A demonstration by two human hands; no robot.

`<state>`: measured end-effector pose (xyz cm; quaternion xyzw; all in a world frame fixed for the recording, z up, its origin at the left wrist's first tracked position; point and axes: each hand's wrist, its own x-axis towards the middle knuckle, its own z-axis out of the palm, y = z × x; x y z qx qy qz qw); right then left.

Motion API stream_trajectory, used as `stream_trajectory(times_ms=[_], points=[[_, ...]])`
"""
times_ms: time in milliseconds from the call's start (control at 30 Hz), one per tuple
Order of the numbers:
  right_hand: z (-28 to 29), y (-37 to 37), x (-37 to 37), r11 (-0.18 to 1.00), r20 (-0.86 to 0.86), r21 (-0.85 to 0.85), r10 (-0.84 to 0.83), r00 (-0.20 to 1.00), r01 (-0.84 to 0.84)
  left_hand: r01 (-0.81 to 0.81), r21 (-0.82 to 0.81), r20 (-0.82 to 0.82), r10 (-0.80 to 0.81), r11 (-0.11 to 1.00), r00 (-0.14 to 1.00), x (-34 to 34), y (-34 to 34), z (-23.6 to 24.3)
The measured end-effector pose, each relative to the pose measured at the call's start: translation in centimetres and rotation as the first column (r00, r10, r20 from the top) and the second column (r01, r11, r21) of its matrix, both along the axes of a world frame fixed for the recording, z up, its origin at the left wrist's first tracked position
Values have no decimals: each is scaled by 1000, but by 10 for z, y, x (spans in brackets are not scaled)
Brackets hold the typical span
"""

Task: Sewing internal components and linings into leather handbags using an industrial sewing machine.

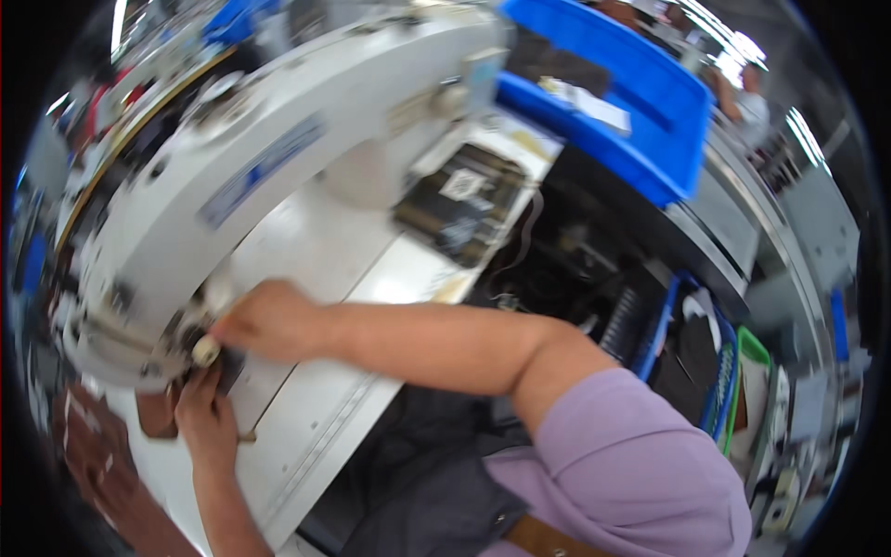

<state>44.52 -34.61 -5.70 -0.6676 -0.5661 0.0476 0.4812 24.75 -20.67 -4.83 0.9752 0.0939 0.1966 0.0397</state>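
Observation:
A white sewing machine (306, 121) stretches across the left half of the view, its needle end toward the lower left. My right hand (274, 320) is closed beside that end, fingertips next to a small cream round knob (206, 350); whatever they grip is hidden. Just below, my left hand (206, 418) reaches up under the machine head with its fingers drawn together. Their tips are partly covered, so I cannot make out what they hold. A brown flat piece (156, 413) lies against the left side of this hand, on the white machine table (325, 418).
More brown pieces (102, 464) lie at the table's left edge. A dark patterned case (461, 204) rests behind my right forearm. At the back right stands a blue bin (650, 102) with papers inside; blue and green baskets (733, 390) are at the right.

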Motion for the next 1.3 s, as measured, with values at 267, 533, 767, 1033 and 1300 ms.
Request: stream_trajectory(times_ms=[267, 533, 767, 1033, 1300], points=[[-4, -11, 2, 1000, 99, -18, 12, 995, -11, -231, 74, 247, 207, 970, 947, 5, 12, -25], [-9, -6, 0, 998, 136, -30, 67, 988, -63, -434, 138, -131, 451, 890, 883, 28, 40, -20], [-16, -3, 7, 996, 125, -12, 84, 989, -83, -277, 63, 86, 272, 959, 959, 23, 115, -38], [-15, 4, 4, 994, 61, -57, 97, 993, -93, -428, 9, 139, 423, 904, 896, -117, 17, -7], [3, -28, -4, 970, 226, -16, 239, 944, -242, -143, 138, 28, 141, 980, 990, -188, -142, -4]])
